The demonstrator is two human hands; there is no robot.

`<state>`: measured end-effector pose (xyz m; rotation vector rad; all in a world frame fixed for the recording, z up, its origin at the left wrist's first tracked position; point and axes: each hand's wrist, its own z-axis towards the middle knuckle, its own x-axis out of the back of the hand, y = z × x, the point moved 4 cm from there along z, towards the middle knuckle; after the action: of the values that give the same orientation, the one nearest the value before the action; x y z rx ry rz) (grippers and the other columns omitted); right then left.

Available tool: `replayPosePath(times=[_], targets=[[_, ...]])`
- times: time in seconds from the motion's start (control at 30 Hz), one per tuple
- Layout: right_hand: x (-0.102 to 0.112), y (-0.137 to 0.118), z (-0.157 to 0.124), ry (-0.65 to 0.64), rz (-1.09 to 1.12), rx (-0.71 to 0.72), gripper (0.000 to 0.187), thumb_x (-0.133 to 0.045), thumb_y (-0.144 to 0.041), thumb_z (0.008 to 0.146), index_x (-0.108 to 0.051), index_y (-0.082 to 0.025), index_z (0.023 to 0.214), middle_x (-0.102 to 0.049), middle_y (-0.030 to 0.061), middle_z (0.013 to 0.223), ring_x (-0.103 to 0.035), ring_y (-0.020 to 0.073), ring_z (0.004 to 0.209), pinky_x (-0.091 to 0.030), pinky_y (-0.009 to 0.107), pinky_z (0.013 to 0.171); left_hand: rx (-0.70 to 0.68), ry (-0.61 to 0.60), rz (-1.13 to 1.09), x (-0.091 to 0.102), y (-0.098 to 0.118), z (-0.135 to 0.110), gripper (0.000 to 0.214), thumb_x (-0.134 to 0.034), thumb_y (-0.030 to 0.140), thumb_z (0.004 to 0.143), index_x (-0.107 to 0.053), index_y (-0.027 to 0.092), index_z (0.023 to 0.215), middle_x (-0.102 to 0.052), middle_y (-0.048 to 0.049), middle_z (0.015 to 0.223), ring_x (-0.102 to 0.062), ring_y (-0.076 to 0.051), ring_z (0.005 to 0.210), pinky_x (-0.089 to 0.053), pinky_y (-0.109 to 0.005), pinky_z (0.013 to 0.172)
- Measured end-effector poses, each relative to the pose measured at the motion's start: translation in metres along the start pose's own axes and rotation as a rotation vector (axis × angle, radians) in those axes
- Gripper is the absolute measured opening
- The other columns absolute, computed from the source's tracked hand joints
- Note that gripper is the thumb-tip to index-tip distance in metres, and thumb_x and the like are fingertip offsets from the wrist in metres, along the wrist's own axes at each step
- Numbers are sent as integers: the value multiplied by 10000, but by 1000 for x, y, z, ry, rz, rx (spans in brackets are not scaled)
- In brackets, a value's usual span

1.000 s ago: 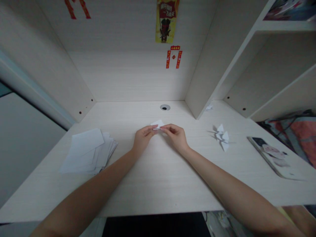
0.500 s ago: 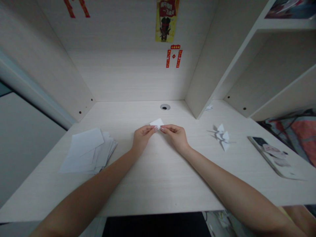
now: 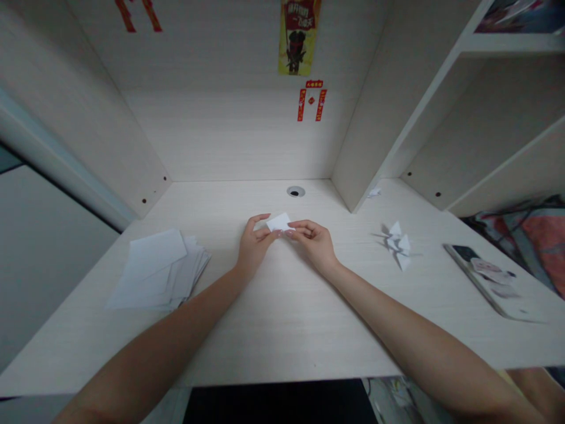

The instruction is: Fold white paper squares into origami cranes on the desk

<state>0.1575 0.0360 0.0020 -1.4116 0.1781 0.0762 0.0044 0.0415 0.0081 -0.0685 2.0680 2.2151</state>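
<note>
A small folded piece of white paper (image 3: 279, 222) is held between my two hands over the middle of the desk. My left hand (image 3: 256, 241) has its thumb at the paper's lower left edge, while its index finger reaches along the upper left side. My right hand (image 3: 312, 240) pinches the lower right corner between thumb and index finger. The fingertips partly cover the lower edge of the paper, so its folds there cannot be made out.
On the left lies a pile of white paper sheets (image 3: 154, 271). Several folded paper pieces (image 3: 397, 242) sit to the right, near a phone (image 3: 485, 280) in a decorated case. A round cable hole (image 3: 295, 191) is at the back, beside an upright panel (image 3: 366, 135).
My left index finger has lifted and spread away from the thumb, so more of the paper shows. My right hand stays at the paper's right corner.
</note>
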Motion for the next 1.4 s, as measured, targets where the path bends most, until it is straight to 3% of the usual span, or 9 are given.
replayPosePath(times=[0.27, 1.13, 1.4], targets=[[1, 3, 1, -4, -27, 8, 265, -759, -356, 630, -697, -190, 827, -713, 24, 695, -646, 154, 656, -487, 279, 668, -5, -23, -47, 0, -1, 0, 487, -749, 297, 651, -555, 175, 1081, -727, -47, 801, -667, -162, 741, -491, -266, 711], [-1, -1, -1, 20, -22, 15, 250, -739, -378, 645, -689, -177, 784, -686, 17, 648, -620, 143, 621, -484, 276, 652, 9, 0, -43, 0, -1, 1, 457, -747, 289, 654, -575, 161, 1057, -728, -55, 787, -673, -159, 735, -494, -265, 712], [-1, -1, -1, 34, 7, 32, 296, -756, -398, 624, -568, -192, 723, -647, -17, 560, -598, 127, 542, -476, 261, 594, 17, -21, -35, -1, -4, 2, 482, -749, 327, 645, -563, 164, 1059, -725, -57, 790, -676, -173, 744, -501, -281, 710]])
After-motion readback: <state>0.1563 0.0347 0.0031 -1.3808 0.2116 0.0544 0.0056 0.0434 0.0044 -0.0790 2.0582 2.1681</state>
